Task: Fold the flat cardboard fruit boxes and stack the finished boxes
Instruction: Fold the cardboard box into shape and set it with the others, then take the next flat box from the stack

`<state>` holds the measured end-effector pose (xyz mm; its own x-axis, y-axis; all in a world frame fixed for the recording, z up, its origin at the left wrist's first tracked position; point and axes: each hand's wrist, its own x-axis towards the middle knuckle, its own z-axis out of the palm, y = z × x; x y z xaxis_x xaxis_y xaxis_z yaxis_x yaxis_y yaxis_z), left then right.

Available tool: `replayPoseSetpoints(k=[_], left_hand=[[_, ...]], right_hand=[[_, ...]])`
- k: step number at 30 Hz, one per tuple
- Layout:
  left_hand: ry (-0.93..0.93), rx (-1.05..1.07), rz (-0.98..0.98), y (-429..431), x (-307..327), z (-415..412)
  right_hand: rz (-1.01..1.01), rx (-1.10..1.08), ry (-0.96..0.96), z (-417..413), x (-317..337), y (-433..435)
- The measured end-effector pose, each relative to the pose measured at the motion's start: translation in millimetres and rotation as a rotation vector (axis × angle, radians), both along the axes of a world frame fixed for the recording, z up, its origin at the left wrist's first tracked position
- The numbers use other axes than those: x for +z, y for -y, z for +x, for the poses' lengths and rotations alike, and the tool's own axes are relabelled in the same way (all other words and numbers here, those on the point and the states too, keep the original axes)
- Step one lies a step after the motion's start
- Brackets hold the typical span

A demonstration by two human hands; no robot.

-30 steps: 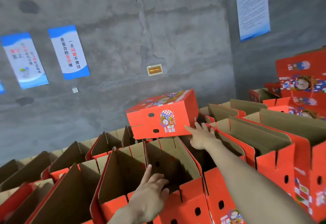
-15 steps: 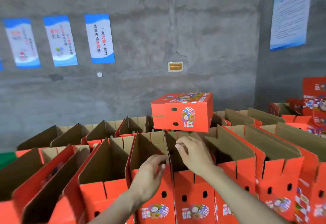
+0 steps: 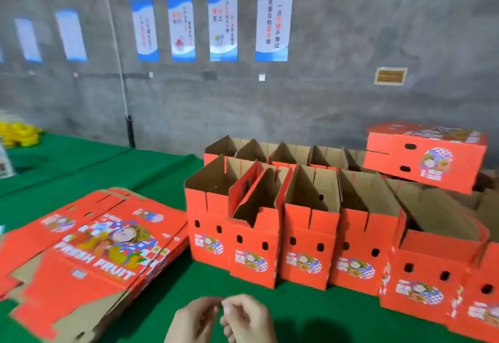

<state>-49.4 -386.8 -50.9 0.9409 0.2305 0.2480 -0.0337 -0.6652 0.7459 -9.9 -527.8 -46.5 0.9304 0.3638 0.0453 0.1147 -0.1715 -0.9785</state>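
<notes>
A pile of flat red cardboard fruit boxes (image 3: pixel 91 251) lies on the green table at the left, printed side up. Several folded red boxes (image 3: pixel 307 229) stand open-topped in rows at the centre and right. One closed red box (image 3: pixel 424 156) lies on top of the back rows at the right. My left hand (image 3: pixel 193 321) and my right hand (image 3: pixel 247 318) are close together at the bottom centre, fingers loosely curled and blurred, holding nothing, apart from both the flat pile and the folded boxes.
The green table (image 3: pixel 129 170) runs left and back to a grey concrete wall with several blue-and-white posters (image 3: pixel 274 21). Yellow objects (image 3: pixel 19 133) sit at the far left edge. A dark pipe (image 3: pixel 131 132) stands against the wall.
My view has swung left and pulled back from the folded boxes. Both hands have left the open boxes and come together low in front of me. The flat pile has come into view.
</notes>
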Motion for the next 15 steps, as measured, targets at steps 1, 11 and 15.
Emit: replayPoseSetpoints(k=[1,11,15], left_hand=[[-0.013,0.051,0.017,-23.9,-8.3,-11.6],[-0.403,0.514,0.401,-303.1,-24.4,1.7],[-0.549,0.267,0.579,-299.1,-61.0,-2.6]], right_hand=[[-0.068,0.013,0.015,-8.7,-12.1,-11.1],[-0.498,-0.005,0.098,-11.9,-28.0,-128.1],[-0.573,0.01,0.071,-12.3,-36.1,-178.2]])
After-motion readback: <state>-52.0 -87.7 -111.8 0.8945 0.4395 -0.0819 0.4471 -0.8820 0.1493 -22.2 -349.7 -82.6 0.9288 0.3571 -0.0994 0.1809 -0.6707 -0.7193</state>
